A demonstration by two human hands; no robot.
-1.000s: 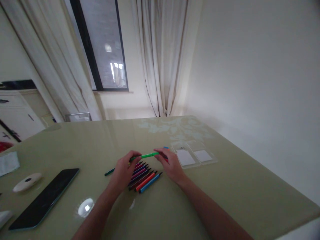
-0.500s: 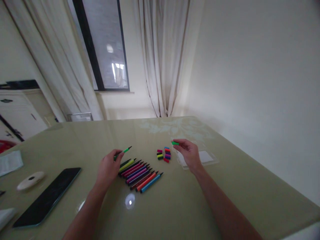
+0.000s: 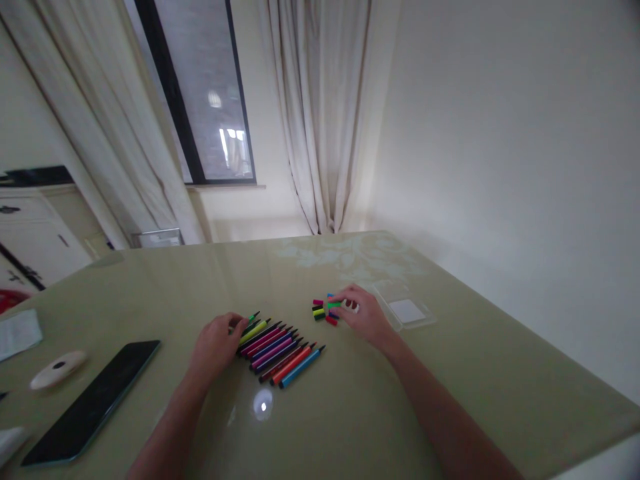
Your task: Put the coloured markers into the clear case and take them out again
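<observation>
- A pale green table [image 3: 490, 380] fills the room's corner before me; twelve o'clock on it points away from the seated-side edge, with the marker row as the dial's centre.
- A dark tablet [image 3: 95, 403] lies between eight and nine o'clock, well apart from both hands.
- A clear case [image 3: 407, 311] sits open at two o'clock, one part hidden behind the right hand.
- A row of uncapped markers [image 3: 276, 351] lies side by side at the centre, nibs towards one o'clock.
- The right hand [image 3: 364, 317], at two o'clock, is pinched nearly closed, fingertips and thumb on a green cap.
- The left hand [image 3: 216, 343], at nine o'clock, curls almost closed about a green marker.
- The green marker [image 3: 253, 318] tilts at the row's ten o'clock end, its dark nib bare.
- Coloured caps [image 3: 319, 311] cluster at one o'clock.
- The green cap [image 3: 333, 305] is among them, between the right fingertips.
</observation>
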